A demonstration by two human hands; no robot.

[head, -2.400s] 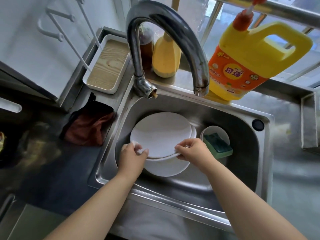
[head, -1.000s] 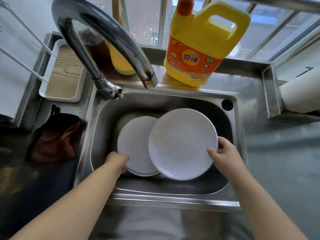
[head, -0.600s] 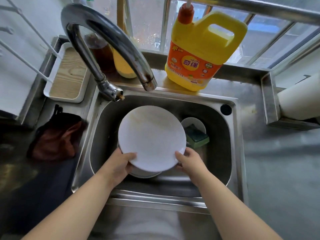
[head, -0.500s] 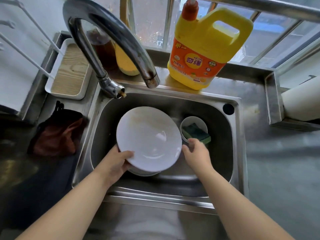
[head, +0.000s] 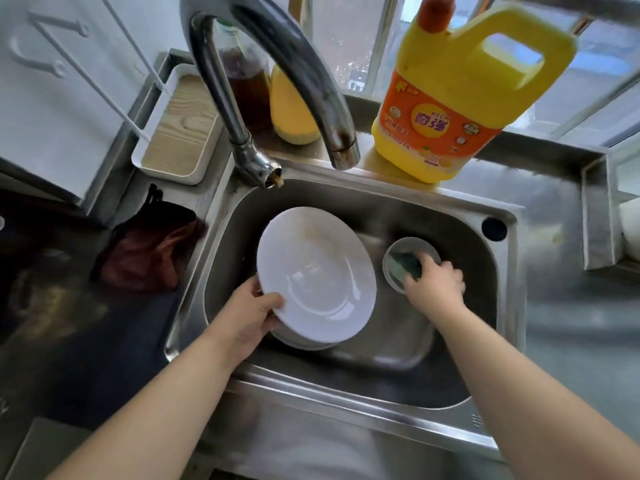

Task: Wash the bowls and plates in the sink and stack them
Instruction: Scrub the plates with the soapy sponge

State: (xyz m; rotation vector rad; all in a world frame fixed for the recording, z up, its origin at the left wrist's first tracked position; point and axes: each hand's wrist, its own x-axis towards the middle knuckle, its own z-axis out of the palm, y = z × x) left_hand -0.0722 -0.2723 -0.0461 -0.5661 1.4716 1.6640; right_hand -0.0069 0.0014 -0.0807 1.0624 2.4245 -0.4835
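Observation:
A white plate [head: 313, 271] is tilted up inside the steel sink [head: 450, 344]; my left hand [head: 251, 311] grips its lower left rim with the thumb on its face. Under it lies another white plate [head: 301, 341], of which only the near edge shows. At the right of the basin stands a small white bowl [head: 393, 268] with a green sponge [head: 405, 263] in it. My right hand [head: 434, 284] reaches into that bowl, its fingers curled over the sponge. The picture is blurred there.
The curved tap [head: 273, 64] arches over the basin. A yellow detergent jug [head: 460, 88] stands on the back ledge, with a yellow bottle [head: 291, 109] and a brown bottle [head: 247, 88] left of it. A dark red cloth [head: 149, 251] and a white tray [head: 180, 129] lie left of the sink.
My right hand has let go of the upper plate and moved right into the small bowl, onto the sponge. My left hand alone now holds the plate, tilted.

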